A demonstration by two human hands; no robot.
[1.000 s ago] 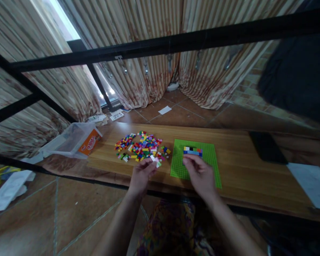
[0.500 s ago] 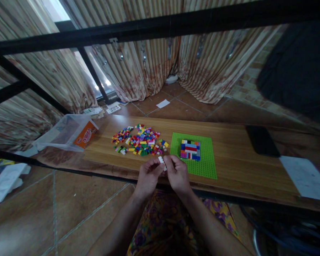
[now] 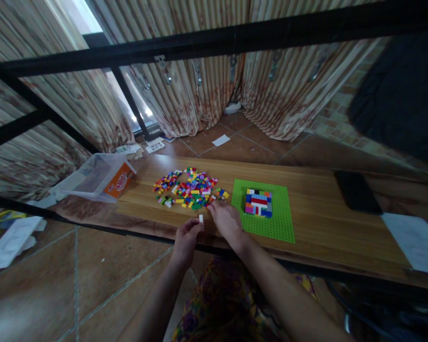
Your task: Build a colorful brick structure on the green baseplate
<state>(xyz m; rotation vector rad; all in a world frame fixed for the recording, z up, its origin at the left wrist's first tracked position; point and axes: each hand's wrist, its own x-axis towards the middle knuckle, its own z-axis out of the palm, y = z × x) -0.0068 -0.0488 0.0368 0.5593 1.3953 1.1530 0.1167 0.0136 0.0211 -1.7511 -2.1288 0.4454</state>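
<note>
Between the thumb and fingers of my left hand [image 3: 186,238] is a white toy building brick [image 3: 201,219], held over the front edge of the wooden board. My right hand [image 3: 225,219] reaches to the near right edge of a pile of loose coloured bricks [image 3: 192,186]; its fingers are closed together, and what they pinch, if anything, is hidden. Just right of that hand lies a green baseplate [image 3: 283,223]. On it stands a low square build of multicoloured bricks [image 3: 258,203], with red and white bricks in its middle.
A clear plastic box [image 3: 92,178] with an orange label lies at the board's left end. A dark flat object [image 3: 356,191] and a white sheet [image 3: 412,240] are on the right. A black metal bar [image 3: 199,47] crosses above the wooden board [image 3: 317,218].
My hands have moved apart. The left one went slightly left, keeping the white brick, while the right one let go of it and reached to the edge of the brick pile.
</note>
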